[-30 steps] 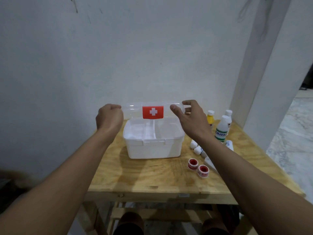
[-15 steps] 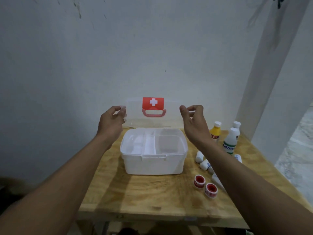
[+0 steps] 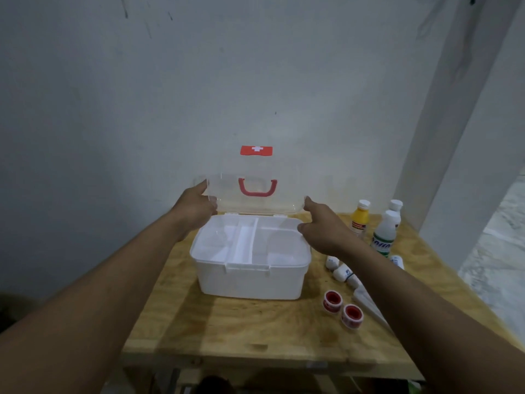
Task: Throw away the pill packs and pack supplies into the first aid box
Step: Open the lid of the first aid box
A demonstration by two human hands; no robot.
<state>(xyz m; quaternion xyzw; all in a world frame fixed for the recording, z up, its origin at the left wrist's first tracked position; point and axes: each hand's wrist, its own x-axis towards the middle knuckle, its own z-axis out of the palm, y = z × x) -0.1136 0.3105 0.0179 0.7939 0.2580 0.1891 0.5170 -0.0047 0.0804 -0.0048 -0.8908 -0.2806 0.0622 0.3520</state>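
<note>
Head view: lid [image 3: 284, 194] of the white first aid box [image 3: 250, 280] now stands upright on the wooden table [image 3: 255, 331], swung back from half raised a moment ago. My left hand [image 3: 196, 206] pinches its left edge. My right hand [image 3: 321, 226], loosely open, touches its right corner with a forefinger. With the divided tray [image 3: 241, 245] exposed, I judge packing the bottles [image 3: 385, 234] and tape rolls [image 3: 332, 301] can start.

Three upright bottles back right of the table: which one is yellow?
The leftmost bottle, closest to the first aid box: yellow body, white cap. The green-labelled bottle and the far bottle behind it are both white.
</note>
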